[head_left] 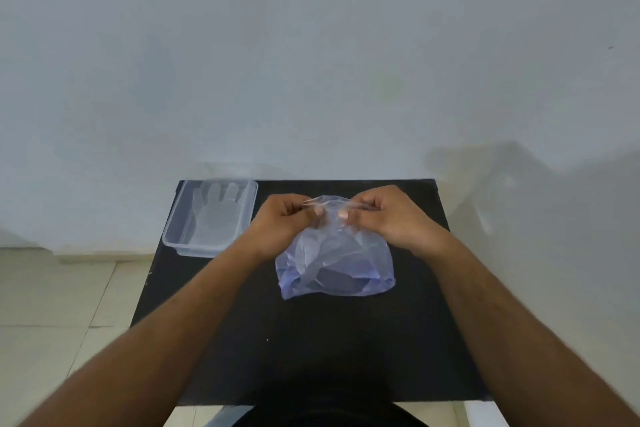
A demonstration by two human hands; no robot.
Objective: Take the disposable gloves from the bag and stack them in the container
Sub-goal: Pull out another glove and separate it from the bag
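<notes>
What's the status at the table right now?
Both hands, left and right, pinching the bag mouth. One glove flat in container. Nothing in the way.

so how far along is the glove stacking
At least one glove already lies flat in the clear container. Both the left hand and right hand pinch the top of the bluish bag, opening it. More gloves appear to remain inside, still to be stacked.

One bag [334, 263], one container [180, 236], one glove [216, 215] inside it, two hands, one table [311, 357].
</notes>
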